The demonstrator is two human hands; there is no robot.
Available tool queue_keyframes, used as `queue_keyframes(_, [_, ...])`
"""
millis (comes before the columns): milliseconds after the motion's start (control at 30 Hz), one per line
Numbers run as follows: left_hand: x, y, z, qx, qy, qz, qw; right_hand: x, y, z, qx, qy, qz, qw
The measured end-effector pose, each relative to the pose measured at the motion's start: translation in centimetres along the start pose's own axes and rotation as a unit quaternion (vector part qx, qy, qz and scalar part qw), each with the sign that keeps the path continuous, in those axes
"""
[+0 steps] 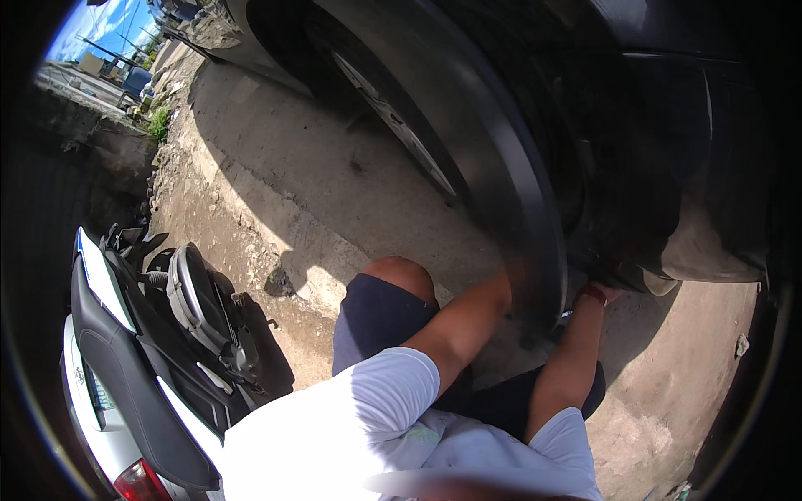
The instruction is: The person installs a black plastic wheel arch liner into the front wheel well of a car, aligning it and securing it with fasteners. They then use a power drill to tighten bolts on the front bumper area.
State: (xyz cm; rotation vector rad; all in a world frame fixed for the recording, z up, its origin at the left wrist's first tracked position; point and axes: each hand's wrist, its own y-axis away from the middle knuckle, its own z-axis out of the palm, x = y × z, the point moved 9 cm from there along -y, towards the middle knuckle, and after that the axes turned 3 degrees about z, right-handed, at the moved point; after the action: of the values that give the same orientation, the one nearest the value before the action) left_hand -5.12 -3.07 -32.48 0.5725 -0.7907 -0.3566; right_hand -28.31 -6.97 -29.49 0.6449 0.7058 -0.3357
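A black curved wheel-arch panel (501, 134) of a dark car sweeps down in front of me, blurred at its lower end. My left forearm (468, 313) goes in behind that lower end, which hides my left hand. Under the lower edge of the dark bumper (710, 209) is my right hand (614, 292), a reddish band around its wrist. Its fingers are hidden at the bumper, so I cannot see what they hold. A small shiny metal bit (567, 314) shows beside my right wrist. Beyond the panel stands the car's wheel (393, 117) with a silver rim.
To my left a motorcycle (134, 359) with a black seat and white panels is parked close by. My bent knee (401, 280) sits below the wheel. Rough concrete ground (309, 159) runs along the car, with a low wall (92, 108) farther off.
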Motion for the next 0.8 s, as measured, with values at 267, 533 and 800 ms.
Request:
queue_keyframes(267, [2.5, 3.1, -2.7, 0.107, -0.083, 0.017, 0.991, 2.2, -3.1, -1.1, -0.068, -0.282, 0.055, 0.956])
queue_keyframes(533, [10.2, 10.5, 2.7, 0.058, -0.395, 0.318, 0.860, 1.9, -0.8, 0.0, 0.028, -0.313, 0.131, 0.940])
queue_keyframes(800, [6.9, 7.2, -4.0, 0.116, -0.324, 0.128, 0.930, 1.4, 0.0, 0.6, 0.022, -0.309, 0.133, 0.941])
